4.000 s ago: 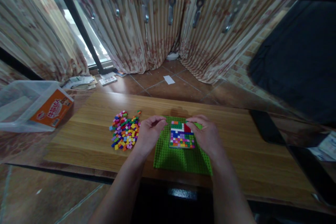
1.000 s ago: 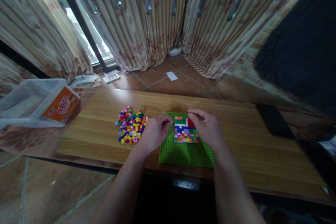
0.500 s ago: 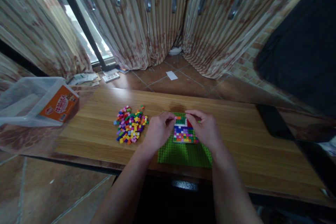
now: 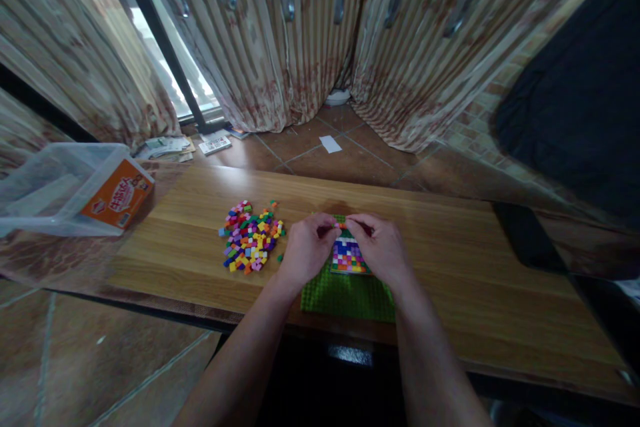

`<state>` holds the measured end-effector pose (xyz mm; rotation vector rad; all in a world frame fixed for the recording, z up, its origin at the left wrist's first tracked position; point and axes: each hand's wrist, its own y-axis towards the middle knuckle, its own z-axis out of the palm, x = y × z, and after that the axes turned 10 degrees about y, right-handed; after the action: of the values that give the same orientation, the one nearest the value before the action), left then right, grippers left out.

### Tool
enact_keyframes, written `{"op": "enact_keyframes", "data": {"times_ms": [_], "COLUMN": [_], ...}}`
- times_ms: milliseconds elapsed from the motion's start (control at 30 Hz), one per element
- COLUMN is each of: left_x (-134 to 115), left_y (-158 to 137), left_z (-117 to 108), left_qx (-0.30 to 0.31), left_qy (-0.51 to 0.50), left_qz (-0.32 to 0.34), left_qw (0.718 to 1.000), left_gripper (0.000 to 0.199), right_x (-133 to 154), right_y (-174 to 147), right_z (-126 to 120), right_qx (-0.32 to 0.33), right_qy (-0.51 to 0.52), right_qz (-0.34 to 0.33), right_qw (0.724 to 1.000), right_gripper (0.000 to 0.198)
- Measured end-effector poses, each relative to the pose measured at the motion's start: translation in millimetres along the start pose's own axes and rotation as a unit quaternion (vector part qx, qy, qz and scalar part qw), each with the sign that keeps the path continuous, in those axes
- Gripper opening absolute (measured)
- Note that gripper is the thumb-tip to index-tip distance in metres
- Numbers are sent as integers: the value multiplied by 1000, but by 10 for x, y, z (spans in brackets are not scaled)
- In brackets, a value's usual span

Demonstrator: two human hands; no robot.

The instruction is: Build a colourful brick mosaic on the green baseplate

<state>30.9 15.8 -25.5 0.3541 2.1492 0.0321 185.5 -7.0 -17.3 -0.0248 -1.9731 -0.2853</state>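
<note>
A green studded baseplate (image 4: 345,297) lies on the table under both hands. On it sits a block of small toy bricks (image 4: 349,257) in rows of white, blue, purple, pink, orange and yellow. At its far edge, my left hand (image 4: 306,250) pinches what looks like a tiny pinkish brick between thumb and forefinger. My right hand (image 4: 384,247) is closed close beside it, fingertips down at the orange and green bricks of the far rows. Whatever the right fingers hold is hidden. Loose bricks (image 4: 253,237) in many colours are heaped left of the plate.
On the left stands a clear plastic bin (image 4: 65,190) with an orange label. A dark phone-like slab (image 4: 527,233) lies at the right of the wooden tabletop (image 4: 460,267). One green brick (image 4: 280,257) sits between heap and plate. Curtains hang beyond the table.
My right hand has moved left, its fingertips now close to those of my left hand over the far rows. The left hand stays about where it was. The view has shifted slightly.
</note>
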Motion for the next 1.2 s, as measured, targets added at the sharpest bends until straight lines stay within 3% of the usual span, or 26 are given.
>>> {"op": "enact_keyframes", "data": {"times_ms": [600, 833, 933, 1033, 1100, 1200], "left_x": [43, 128, 253, 414, 495, 535], "left_y": [40, 19, 57, 93, 89, 45], "left_z": [97, -5, -221, -493, -662, -830], "left_qx": [-4, 11, 9, -35, -48, -14], "left_qy": [-120, -148, -88, 34, 120, 254], "left_qz": [-76, -56, -58, -69, -100, -97], "left_qw": [990, 987, 994, 996, 986, 962], "left_gripper": [9, 18, 22, 22, 22, 21], "right_x": [-41, -44, -77, -106, -115, -109], "right_y": [34, 13, 10, 10, 10, 10], "right_z": [129, 92, 45, -13, -44, -64], "right_qx": [-12, -23, -39, -58, -76, -86], "right_qy": [-26, -20, -6, 9, 22, 40], "right_qz": [36, 30, 37, 52, 62, 62], "right_qw": [999, 999, 999, 997, 995, 994], "right_gripper": [28, 36, 39, 41, 42, 41]}}
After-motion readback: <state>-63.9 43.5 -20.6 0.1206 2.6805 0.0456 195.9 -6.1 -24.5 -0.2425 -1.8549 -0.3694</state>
